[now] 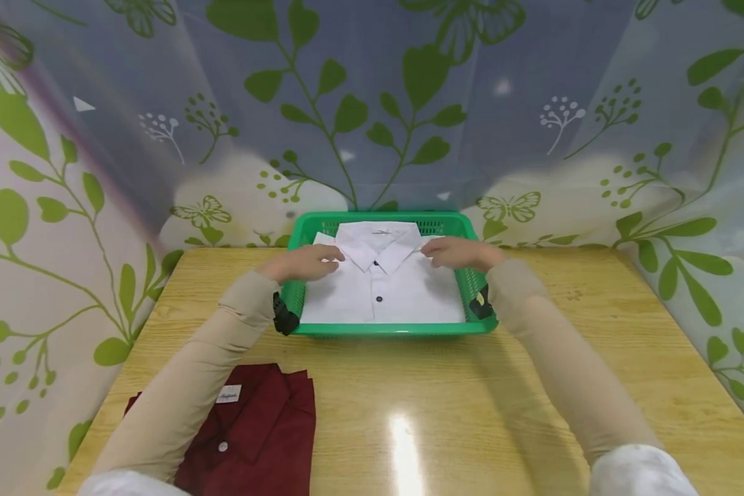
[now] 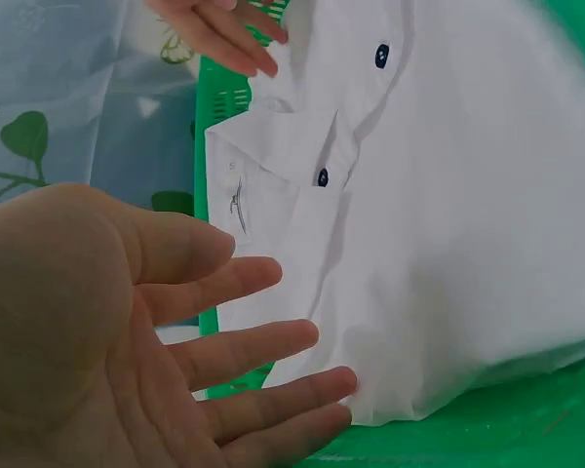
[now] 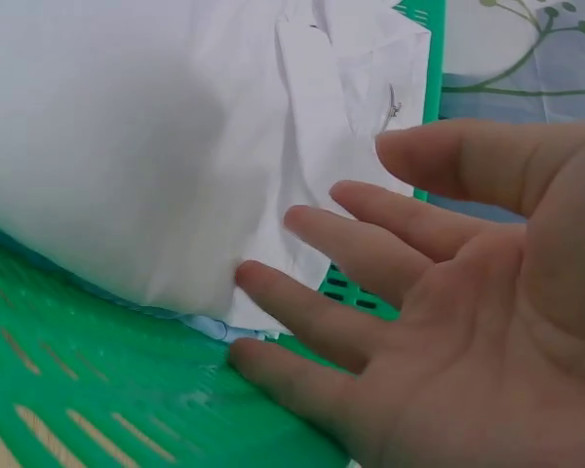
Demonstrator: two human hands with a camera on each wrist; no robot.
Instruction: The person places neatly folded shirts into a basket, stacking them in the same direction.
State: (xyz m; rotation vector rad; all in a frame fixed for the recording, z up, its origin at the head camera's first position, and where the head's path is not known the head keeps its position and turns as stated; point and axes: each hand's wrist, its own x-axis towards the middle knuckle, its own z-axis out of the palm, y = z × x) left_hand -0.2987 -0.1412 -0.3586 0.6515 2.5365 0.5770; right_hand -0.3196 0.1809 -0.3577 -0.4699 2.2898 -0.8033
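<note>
A folded white shirt (image 1: 403,296) with dark buttons lies collar-away in a green plastic basket (image 1: 397,329). Over the shirt's left shoulder is my left hand (image 1: 313,262); in the left wrist view its fingers (image 2: 263,336) are spread and nearly straight, fingertips at the cloth by the collar. On the opposite shoulder my right hand (image 1: 452,253) mirrors it. The right wrist view shows that hand's fingers (image 3: 312,312) extended, the tips at the shirt's edge, nothing gripped. A strip of light blue cloth (image 3: 210,327) shows under the white shirt there.
A folded dark red shirt (image 1: 254,434) with a white label lies at the table's front left, partly under my left forearm. The basket stands on a wooden table (image 1: 595,358) against a leaf-patterned curtain (image 1: 372,103).
</note>
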